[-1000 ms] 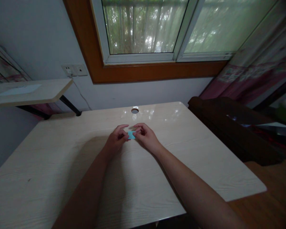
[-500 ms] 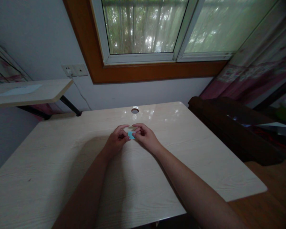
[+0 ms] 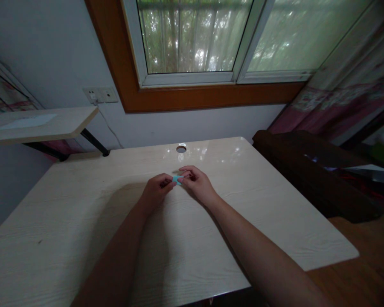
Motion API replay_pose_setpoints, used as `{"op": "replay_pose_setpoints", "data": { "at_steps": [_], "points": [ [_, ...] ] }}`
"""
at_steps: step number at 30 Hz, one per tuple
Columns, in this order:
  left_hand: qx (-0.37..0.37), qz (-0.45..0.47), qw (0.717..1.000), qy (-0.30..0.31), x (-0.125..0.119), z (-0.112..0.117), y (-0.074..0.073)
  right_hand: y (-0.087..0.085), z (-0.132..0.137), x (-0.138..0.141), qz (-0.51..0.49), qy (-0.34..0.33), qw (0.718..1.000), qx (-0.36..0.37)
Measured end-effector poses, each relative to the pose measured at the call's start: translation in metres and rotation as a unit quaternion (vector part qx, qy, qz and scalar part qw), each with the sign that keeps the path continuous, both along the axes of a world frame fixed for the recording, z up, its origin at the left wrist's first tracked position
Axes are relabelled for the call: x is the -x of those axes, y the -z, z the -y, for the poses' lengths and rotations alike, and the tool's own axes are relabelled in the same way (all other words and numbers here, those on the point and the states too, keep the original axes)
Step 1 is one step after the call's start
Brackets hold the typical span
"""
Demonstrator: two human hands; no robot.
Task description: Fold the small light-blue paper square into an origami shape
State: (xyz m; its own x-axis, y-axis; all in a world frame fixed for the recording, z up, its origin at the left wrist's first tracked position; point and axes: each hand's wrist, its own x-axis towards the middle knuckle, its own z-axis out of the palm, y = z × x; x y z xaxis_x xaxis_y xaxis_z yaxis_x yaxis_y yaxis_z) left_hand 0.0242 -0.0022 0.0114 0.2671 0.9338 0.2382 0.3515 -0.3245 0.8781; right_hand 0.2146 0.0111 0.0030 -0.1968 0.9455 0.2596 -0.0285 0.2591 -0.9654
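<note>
A small light-blue piece, which looks like folded paper (image 3: pixel 176 179), is held between my two hands over the middle of the table (image 3: pixel 262 213). My left hand (image 3: pixel 156 188) pinches its left side, thumb in front and fingers curled behind. On the right side, my right hand (image 3: pixel 196 182) grips it between thumb and fingers, with the index finger arched above. The fingers cover parts of the piece, so its full shape cannot be made out.
A round cable hole (image 3: pixel 181 149) lies near the table's back edge. At the back left stands a raised shelf (image 3: pixel 67 117) on black legs, with a pale sheet (image 3: pixel 28 121) on it. Dark brown furniture (image 3: pixel 307 170) stands to the right, and a window (image 3: pixel 195 42) is behind.
My left index finger, stretched out above the piece before, has come down to it. The blue piece looks slightly tilted and shorter now; my right hand has hardly moved.
</note>
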Motion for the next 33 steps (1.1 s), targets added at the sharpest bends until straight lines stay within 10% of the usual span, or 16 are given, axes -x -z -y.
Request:
{"op": "replay_pose_setpoints", "data": {
  "at_steps": [8,23,33],
  "points": [
    [-0.091,-0.027,0.995,-0.040,0.003,-0.002,-0.002,-0.007,0.002,-0.002,0.114,0.036,0.987,-0.109],
    [0.090,0.189,0.978,0.011,0.003,-0.001,0.003,-0.011,0.004,-0.005,0.117,0.018,0.974,-0.195],
    [0.065,0.215,0.974,-0.007,0.003,-0.008,0.012,-0.007,0.005,-0.002,0.121,0.032,0.985,-0.121]
  ]
}}
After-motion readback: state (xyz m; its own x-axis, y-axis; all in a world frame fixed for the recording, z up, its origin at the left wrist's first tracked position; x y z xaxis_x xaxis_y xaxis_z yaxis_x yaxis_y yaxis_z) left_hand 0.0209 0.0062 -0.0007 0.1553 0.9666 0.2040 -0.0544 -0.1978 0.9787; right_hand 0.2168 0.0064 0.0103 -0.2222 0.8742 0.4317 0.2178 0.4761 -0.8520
